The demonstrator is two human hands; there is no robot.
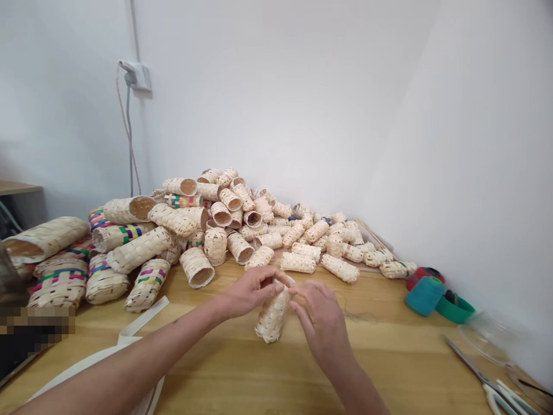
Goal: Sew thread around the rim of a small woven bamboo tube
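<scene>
Centrally, small woven basket between left hand and right hand, both in pinch grip on its rim.

Nothing legible on my feed.
I read no letters, numbers or brand marks on the woven sleeve in front of the basket pile, nor on the spools right of that pile (the patch left of it is pixelated).
</scene>
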